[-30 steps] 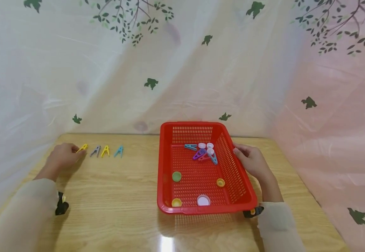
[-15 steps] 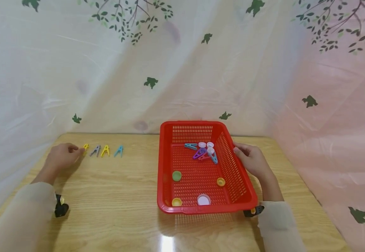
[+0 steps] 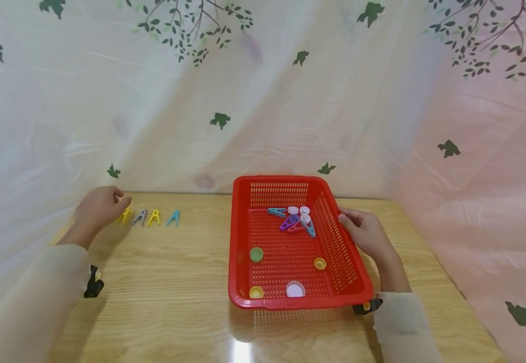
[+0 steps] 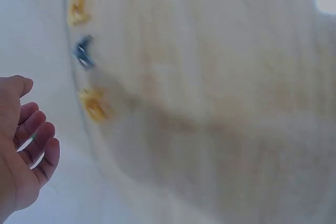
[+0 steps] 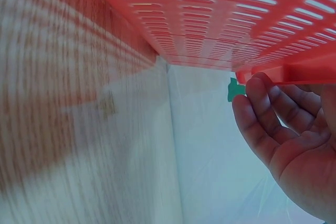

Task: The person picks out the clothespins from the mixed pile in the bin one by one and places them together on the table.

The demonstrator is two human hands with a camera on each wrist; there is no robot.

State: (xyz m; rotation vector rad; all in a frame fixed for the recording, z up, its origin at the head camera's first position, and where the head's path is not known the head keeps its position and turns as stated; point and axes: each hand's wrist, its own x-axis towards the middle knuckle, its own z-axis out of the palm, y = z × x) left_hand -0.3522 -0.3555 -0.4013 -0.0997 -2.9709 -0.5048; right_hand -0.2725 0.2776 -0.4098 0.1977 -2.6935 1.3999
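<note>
My left hand (image 3: 100, 207) hovers over the left end of a row of clothespins, its fingers loosely bent and nothing between them. Partly behind its fingertips lies a yellow clothespin (image 3: 125, 214). To the right of that follow a grey-purple clothespin (image 3: 140, 217), a second yellow clothespin (image 3: 154, 217) and a blue clothespin (image 3: 174, 218). In the left wrist view the hand (image 4: 23, 150) is off to the side of the nearest yellow clothespin (image 4: 94, 104). My right hand (image 3: 366, 233) grips the right rim of a red plastic basket (image 3: 235, 242), thumb on top and fingers underneath.
Inside the basket lie blue, purple and pink clothespins, several small white caps (image 3: 305, 210), a green cap (image 3: 256, 254), two yellow caps and a larger white cap (image 3: 295, 289). A patterned curtain (image 3: 176, 126) hangs along the back edge of the wooden table (image 3: 176, 302).
My left hand has let go of the leftmost yellow clothespin, left it standing in the row, and lifted up and back. The right hand and the basket have stayed put.
</note>
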